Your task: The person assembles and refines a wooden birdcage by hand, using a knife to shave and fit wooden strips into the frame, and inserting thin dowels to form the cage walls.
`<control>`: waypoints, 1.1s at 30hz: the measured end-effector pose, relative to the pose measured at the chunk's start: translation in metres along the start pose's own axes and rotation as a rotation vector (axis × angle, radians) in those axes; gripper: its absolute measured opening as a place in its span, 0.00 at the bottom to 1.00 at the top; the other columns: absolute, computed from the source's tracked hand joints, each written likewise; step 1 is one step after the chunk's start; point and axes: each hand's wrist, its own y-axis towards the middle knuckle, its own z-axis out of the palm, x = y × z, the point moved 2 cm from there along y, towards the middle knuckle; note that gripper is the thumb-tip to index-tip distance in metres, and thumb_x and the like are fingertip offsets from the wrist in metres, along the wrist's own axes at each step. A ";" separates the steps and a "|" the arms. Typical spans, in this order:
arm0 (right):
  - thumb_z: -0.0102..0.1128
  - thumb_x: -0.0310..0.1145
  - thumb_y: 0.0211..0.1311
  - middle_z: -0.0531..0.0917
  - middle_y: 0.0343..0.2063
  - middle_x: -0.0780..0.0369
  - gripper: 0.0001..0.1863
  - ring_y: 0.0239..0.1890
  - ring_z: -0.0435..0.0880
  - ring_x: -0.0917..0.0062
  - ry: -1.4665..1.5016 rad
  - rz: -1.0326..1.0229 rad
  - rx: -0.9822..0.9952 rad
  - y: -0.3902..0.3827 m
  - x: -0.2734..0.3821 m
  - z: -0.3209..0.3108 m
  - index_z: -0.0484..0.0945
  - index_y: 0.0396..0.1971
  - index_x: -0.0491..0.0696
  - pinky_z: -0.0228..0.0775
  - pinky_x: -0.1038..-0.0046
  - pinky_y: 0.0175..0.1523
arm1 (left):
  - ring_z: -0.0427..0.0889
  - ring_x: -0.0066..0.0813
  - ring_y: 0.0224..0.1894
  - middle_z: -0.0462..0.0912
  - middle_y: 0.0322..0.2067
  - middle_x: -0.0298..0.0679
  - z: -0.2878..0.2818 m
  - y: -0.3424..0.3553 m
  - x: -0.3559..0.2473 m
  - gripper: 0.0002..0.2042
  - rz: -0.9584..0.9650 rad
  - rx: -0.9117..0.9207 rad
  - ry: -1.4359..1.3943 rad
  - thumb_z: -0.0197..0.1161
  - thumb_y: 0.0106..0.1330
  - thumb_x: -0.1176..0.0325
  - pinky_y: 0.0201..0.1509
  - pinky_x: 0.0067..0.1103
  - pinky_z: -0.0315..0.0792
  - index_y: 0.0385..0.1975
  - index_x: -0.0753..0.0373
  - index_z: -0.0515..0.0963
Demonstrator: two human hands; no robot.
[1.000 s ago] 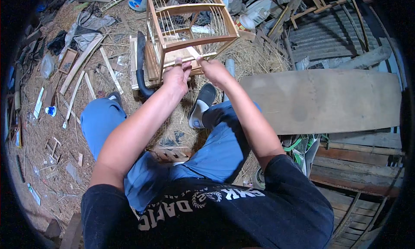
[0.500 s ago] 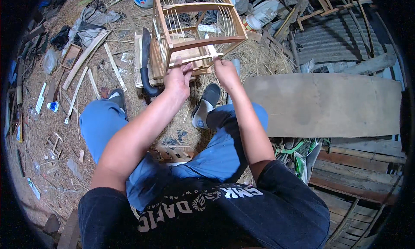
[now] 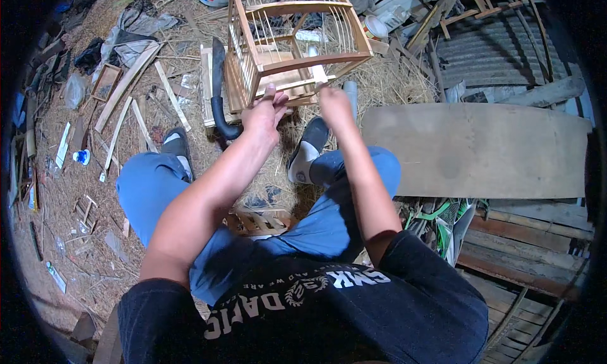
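Note:
A wooden birdcage (image 3: 316, 62) with thin upright bars stands in front of me, its curved rails facing up and toward me. At its near lower corner, my left hand (image 3: 262, 116) is closed, thumb and fingers at a thin lower strip of the cage. My right hand (image 3: 336, 108) is closed beside the cage's front right, slightly smeared by motion. Just above its fingertips a pale flat piece (image 3: 319, 74) stands against the lower strip; the fingers hide whether they grip it. Left of the cage lies a machete (image 3: 218, 65) with a dark curved handle, close to my left wrist.
Wooden slats (image 3: 172, 95) and scraps litter the straw-strewn floor on the left. A large flat board (image 3: 474, 152) lies at the right, above a slatted wooden surface (image 3: 518, 250). A grey tube (image 3: 350, 95) stands beside my right hand. A white tub (image 3: 375, 27) sits behind the cage.
The whole scene has shifted slightly rightward in view, the cage included. My right hand has moved a little and is now blurred; my left hand keeps its place at the cage's lower corner.

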 end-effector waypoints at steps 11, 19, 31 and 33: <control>0.49 0.54 0.75 0.84 0.33 0.38 0.31 0.43 0.85 0.42 -0.010 0.195 0.091 -0.002 0.006 0.000 0.85 0.36 0.37 0.74 0.53 0.50 | 0.84 0.26 0.50 0.89 0.45 0.33 -0.001 0.002 0.007 0.15 -0.066 0.011 0.131 0.66 0.72 0.52 0.62 0.29 0.69 0.47 0.56 0.82; 0.51 0.54 0.76 0.86 0.25 0.53 0.30 0.29 0.84 0.65 -0.003 0.059 0.016 -0.003 -0.001 0.006 0.86 0.35 0.39 0.74 0.61 0.40 | 0.87 0.23 0.40 0.90 0.39 0.31 0.001 0.002 0.010 0.15 0.026 -0.051 0.081 0.70 0.71 0.54 0.55 0.34 0.67 0.46 0.57 0.79; 0.51 0.55 0.76 0.76 0.19 0.59 0.29 0.23 0.72 0.71 0.140 0.216 0.126 -0.005 -0.002 0.011 0.80 0.29 0.41 0.61 0.65 0.31 | 0.84 0.21 0.51 0.88 0.47 0.30 0.002 -0.003 0.008 0.18 0.015 -0.046 0.201 0.64 0.73 0.48 0.59 0.28 0.65 0.50 0.55 0.80; 0.51 0.56 0.76 0.69 0.12 0.69 0.29 0.12 0.62 0.81 0.282 0.223 0.105 0.000 0.000 -0.004 0.78 0.24 0.47 0.53 0.69 0.17 | 0.83 0.21 0.51 0.88 0.47 0.30 -0.001 -0.002 0.008 0.18 0.002 -0.029 0.200 0.64 0.73 0.48 0.59 0.28 0.65 0.50 0.55 0.80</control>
